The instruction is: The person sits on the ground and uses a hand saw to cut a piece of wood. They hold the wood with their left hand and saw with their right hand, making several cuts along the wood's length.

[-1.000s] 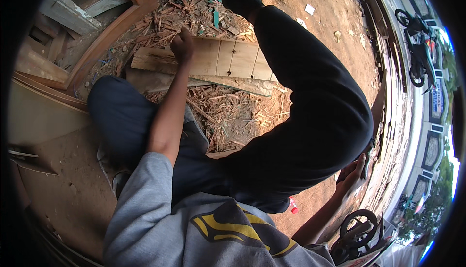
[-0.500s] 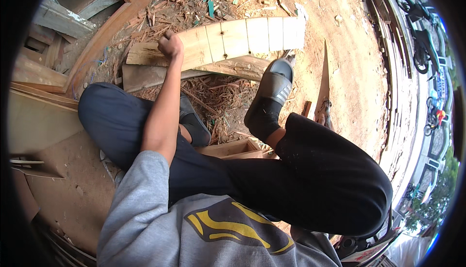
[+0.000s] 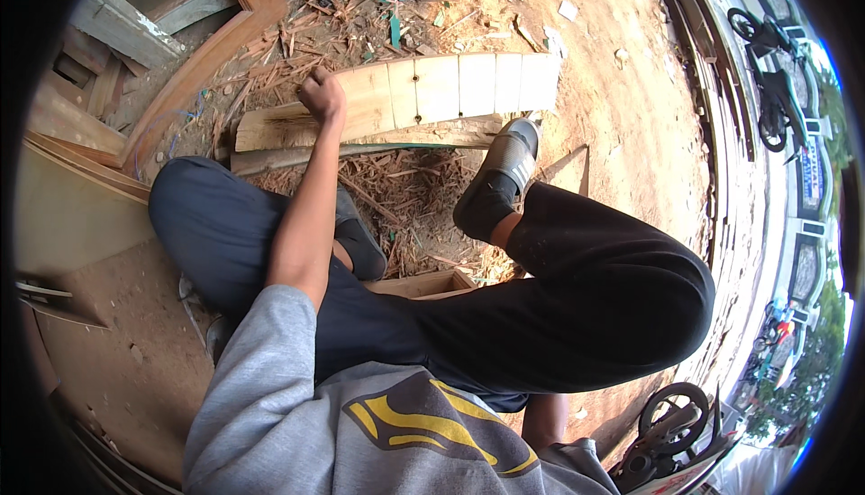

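A pale curved wooden board [image 3: 455, 88], made of several joined segments, lies on wood scraps in front of me. My left hand [image 3: 321, 95] is closed in a fist over its left part, gripping near the upper edge. A rougher plank [image 3: 270, 127] lies under and beside it. My right foot in a black and grey sandal [image 3: 506, 163] presses against the board's lower edge. My left foot [image 3: 359, 243] rests on the shavings nearer to me. My right hand is out of sight; only a bit of forearm [image 3: 544, 419] shows at the bottom.
Wood shavings and splinters [image 3: 405, 198] cover the ground around the board. A brown wooden frame [image 3: 230, 18] and stacked planks stand at the upper left. A small wooden box [image 3: 423, 283] sits under my leg. Motorbikes [image 3: 766, 54] are parked at the right, and a wheel [image 3: 671, 414] is at the lower right.
My right leg has swung down from across the view and its foot now rests at the board's lower edge. My left hand stays on the board's left part.
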`<move>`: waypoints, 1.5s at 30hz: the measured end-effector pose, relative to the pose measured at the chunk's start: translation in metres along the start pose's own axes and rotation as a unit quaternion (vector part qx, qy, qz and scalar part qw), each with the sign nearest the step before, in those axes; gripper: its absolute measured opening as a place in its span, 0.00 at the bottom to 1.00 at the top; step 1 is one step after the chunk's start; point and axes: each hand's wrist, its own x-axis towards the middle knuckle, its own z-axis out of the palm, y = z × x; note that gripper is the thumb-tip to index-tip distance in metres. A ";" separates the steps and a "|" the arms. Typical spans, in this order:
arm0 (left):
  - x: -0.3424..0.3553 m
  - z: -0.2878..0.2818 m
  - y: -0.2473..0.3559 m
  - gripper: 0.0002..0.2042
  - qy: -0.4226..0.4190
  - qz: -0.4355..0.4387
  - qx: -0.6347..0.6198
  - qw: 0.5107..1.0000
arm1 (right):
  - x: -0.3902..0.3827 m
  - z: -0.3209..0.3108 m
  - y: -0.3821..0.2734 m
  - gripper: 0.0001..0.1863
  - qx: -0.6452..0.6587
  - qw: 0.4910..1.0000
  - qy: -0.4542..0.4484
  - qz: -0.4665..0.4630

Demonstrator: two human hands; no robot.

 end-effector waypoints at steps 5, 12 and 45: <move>0.009 0.002 -0.011 0.21 0.016 0.022 0.017 0.999 | 0.009 0.029 0.014 0.17 -0.073 0.996 -0.053 -0.017; -0.001 -0.008 0.005 0.21 -0.007 -0.011 0.017 1.000 | 0.024 0.053 0.027 0.18 -0.153 0.983 -0.096 -0.036; -0.002 -0.003 -0.004 0.23 0.025 -0.037 0.024 0.999 | 0.110 0.120 0.037 0.29 -0.321 0.899 -0.273 -0.118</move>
